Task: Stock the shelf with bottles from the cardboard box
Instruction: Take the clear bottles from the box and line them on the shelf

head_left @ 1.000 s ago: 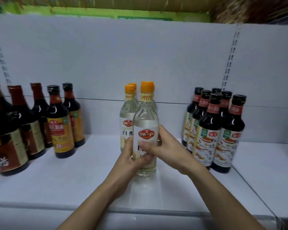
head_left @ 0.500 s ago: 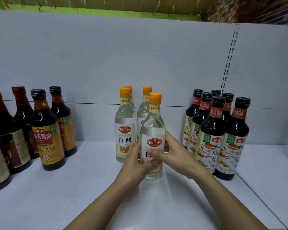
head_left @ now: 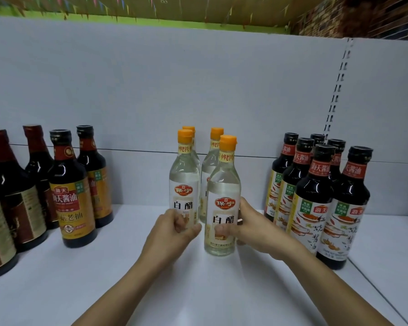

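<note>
Head view, the only one: my R hand (head_left: 257,229) is wrapped round the low part of the front clear bottle (head_left: 223,198), thumb on the label, fingers round the far side. The bottle stands up straight on the white shelf (head_left: 198,290), label facing me. It's at the front right of a little group w/ 3 other orange-cap bottles (head_left: 212,161), just beside them. My L hand (head_left: 172,231) is apart from the R one, fingers curled, in front of the bottom of the neighbor bottle (head_left: 184,182); can't tell if it's touching or holding that one. Dark sauce bottles (head_left: 316,196) stand near on the right & more dark bottles (head_left: 71,191) are well off to the left. The cardboard box isn't in view. I think I'm at the tidy-up bit of setting this one down. To do it well: keep it flat on the shelf, slide it, don't lift, nudge till it lines up w/ the neighbor & the label looks straight out. The bottles are packed close, so go slow, no bumps, and let go only when it stands by itself.
</note>
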### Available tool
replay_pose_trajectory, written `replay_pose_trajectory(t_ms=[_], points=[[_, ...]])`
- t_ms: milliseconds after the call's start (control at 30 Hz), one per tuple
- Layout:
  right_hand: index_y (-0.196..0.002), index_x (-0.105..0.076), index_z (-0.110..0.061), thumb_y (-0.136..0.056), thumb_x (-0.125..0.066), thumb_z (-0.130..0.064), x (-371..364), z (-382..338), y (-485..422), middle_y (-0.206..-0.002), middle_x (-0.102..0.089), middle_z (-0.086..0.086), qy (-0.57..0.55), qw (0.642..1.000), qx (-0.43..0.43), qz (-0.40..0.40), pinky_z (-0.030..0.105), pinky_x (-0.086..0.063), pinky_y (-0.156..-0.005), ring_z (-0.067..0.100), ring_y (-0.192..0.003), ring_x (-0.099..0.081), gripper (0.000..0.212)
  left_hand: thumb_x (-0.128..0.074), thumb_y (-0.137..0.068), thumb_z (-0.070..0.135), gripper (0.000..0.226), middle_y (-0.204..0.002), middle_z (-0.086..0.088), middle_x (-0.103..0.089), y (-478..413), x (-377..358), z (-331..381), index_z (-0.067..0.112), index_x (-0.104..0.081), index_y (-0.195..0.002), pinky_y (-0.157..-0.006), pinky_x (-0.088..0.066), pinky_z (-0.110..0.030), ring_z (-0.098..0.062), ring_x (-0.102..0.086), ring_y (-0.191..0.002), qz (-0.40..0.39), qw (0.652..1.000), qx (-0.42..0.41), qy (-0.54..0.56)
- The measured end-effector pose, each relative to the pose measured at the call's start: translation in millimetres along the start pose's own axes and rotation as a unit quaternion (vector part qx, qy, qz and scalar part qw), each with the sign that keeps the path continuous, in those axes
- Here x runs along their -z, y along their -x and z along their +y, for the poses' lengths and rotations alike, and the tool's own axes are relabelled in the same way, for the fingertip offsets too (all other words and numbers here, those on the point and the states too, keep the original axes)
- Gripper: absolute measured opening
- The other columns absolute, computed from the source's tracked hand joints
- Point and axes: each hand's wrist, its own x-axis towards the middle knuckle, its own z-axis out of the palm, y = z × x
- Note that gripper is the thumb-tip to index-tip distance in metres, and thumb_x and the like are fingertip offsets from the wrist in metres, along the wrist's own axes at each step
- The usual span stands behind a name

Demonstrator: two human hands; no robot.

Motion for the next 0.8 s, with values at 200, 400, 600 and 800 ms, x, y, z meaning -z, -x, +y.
replay_pose_trajectory(t_ms=[200, 400, 600, 800], points=[[-0.133, -0.048, -0.032, -0.087, -0.081, -0.033, -6.1, 1.8, -6.2, -0.123, -0.069, -0.012, -0.013, 0.999, -0.033, 0.025, 0.041, -0.061, -0.089, 0.012, -0.111, -0.066, 0.056, -0.082, -0.080, 0.047, 0.078, -0.135, -0.004, -0.042, -23.8, 9.8, -3.7, 0.024, -0.033, -0.137, -0.098, -0.055, -0.053, -0.027, -0.053, -0.122, 0.028, 0.999, 0.037, 0.026], [-0.133, -0.049, -0.034, -0.086, -0.081, -0.036, -10.8, 11.0, -7.7, -0.124, -0.066, -0.017, 0.049, 0.997, -0.031, 0.041, 0.036, -0.059, -0.092, 0.009, -0.111, -0.066, 0.056, -0.080, -0.079, 0.053, 0.067, -0.136, 0.007, -0.053, -32.2, 10.1, -17.1, 0.031, -0.050, -0.134, -0.100, -0.050, -0.033, -0.010, -0.058, -0.114, -0.039, 0.999, -0.005, 0.030], [-0.136, -0.048, -0.036, -0.085, -0.079, -0.046, -21.0, 22.4, -8.0, -0.122, -0.063, -0.022, 0.096, 0.994, -0.025, 0.048, 0.030, -0.056, -0.096, 0.004, -0.109, -0.063, 0.061, -0.071, -0.086, 0.057, 0.048, -0.120, 0.017, -0.066, -26.0, 7.6, -28.0, 0.033, -0.052, -0.123, -0.076, -0.047, -0.017, -0.004, -0.064, -0.103, -0.058, 0.997, -0.028, -0.033], [-0.142, -0.042, -0.032, -0.092, -0.071, -0.047, -25.5, 21.4, -13.4, -0.122, -0.059, -0.022, 0.111, 0.992, -0.032, 0.056, 0.037, -0.056, -0.097, 0.008, -0.110, -0.063, 0.059, -0.071, -0.084, 0.062, 0.051, -0.124, 0.019, -0.065, -28.2, 7.1, -33.2, 0.034, -0.052, -0.124, -0.086, -0.051, -0.026, -0.005, -0.064, -0.109, -0.052, 0.997, -0.033, -0.035]])
